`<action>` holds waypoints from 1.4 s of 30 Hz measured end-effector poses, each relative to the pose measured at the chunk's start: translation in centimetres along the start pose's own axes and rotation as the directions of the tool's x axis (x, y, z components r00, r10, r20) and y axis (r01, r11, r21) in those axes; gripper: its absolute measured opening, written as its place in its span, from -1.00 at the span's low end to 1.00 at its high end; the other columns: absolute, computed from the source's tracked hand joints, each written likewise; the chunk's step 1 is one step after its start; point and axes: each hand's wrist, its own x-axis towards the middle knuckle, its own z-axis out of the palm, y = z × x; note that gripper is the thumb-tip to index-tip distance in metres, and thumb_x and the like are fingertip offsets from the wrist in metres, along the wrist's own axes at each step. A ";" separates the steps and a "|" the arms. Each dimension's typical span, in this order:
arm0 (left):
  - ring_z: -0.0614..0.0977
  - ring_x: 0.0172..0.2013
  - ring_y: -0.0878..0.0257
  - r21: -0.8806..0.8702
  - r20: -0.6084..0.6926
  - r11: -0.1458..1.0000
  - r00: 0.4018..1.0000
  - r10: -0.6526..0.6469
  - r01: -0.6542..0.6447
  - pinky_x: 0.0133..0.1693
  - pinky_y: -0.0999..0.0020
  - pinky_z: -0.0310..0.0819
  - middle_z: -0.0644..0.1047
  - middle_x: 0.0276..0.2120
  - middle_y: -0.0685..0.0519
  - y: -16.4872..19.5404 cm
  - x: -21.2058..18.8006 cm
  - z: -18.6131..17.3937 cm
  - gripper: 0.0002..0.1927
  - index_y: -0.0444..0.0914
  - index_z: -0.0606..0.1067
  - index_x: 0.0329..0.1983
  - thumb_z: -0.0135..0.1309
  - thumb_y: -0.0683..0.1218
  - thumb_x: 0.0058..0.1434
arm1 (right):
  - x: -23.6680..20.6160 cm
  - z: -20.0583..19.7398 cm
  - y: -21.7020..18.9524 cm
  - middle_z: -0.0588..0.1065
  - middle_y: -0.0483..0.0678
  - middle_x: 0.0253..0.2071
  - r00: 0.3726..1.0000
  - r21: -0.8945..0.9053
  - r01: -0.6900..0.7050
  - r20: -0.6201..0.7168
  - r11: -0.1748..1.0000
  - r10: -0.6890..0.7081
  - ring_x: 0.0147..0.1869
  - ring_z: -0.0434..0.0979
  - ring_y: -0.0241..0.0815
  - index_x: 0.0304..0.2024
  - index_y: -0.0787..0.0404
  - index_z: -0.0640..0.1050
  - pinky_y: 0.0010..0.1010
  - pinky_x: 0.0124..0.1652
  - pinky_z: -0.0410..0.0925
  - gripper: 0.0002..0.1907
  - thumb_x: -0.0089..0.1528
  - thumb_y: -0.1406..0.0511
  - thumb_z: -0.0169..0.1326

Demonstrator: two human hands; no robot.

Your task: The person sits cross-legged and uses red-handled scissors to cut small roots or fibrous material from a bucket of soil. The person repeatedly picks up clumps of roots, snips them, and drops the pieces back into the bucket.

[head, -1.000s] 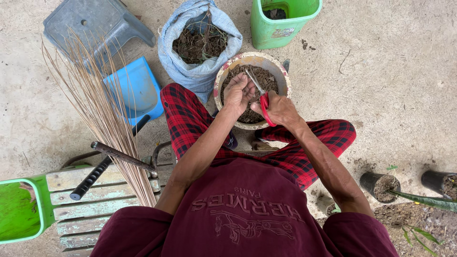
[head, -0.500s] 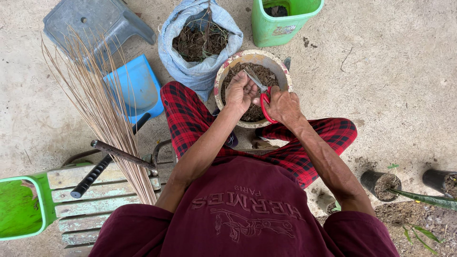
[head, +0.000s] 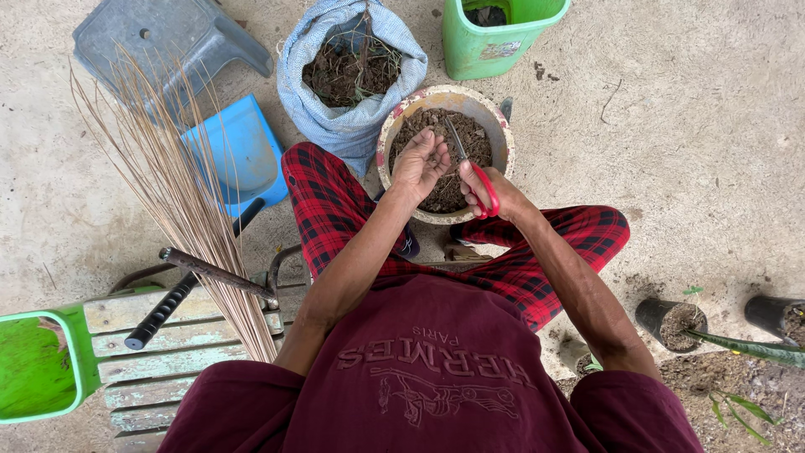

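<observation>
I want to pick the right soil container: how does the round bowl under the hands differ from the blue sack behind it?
The bowl is rigid, round and pale with a worn rim; the sack is soft woven cloth, slumped and rolled open. The bowl holds crumbly dark soil; the sack's fill looks coarser, with roots and stems. The left hand and the right hand with red scissors are over the bowl; none is over the sack. Both stand open on the concrete.

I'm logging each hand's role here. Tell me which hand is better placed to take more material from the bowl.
Left, probably. The left hand lies open over the soil-filled bowl, fingers free. The right hand is occupied with the red-handled scissors, whose blades point into the bowl.
</observation>
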 end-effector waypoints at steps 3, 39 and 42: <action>0.62 -0.30 0.27 0.010 -0.029 0.999 0.999 0.032 -0.032 -0.24 0.31 0.61 0.62 -0.30 0.09 -0.1 0.1 0.1 -0.80 -0.14 0.55 -0.11 0.24 -0.12 0.19 | 0.0 -0.1 -0.6 0.33 -0.16 -0.66 0.993 -0.521 0.026 -0.081 0.853 -0.080 -0.61 0.49 -0.23 -0.38 0.19 0.47 -0.23 -0.59 0.43 -0.09 0.08 -0.48 -0.32; 0.65 -0.34 0.27 0.169 -0.021 0.984 0.998 0.058 -0.054 -0.25 0.35 0.64 0.63 -0.32 0.04 -0.7 0.6 -1.2 -0.86 -0.23 0.58 -0.12 0.21 -0.19 0.26 | 0.1 -0.3 0.1 0.35 -0.03 -0.74 0.982 -0.587 0.112 -0.057 0.802 -0.178 -0.64 0.49 -0.13 -0.51 0.29 0.52 -0.19 -0.60 0.37 -0.17 0.27 -0.32 -0.20; 0.65 -0.33 0.28 0.210 -0.016 0.978 1.000 0.009 -0.005 -0.24 0.33 0.64 0.64 -0.30 0.04 -0.4 0.5 -1.9 -0.87 -0.24 0.58 -0.12 0.20 -0.19 0.28 | 0.2 -0.5 0.5 0.33 -0.06 -0.79 0.998 -0.389 -0.058 -0.003 0.919 0.062 -0.73 0.44 -0.21 -0.61 0.19 0.46 -0.29 -0.67 0.37 -0.21 0.21 -0.33 -0.22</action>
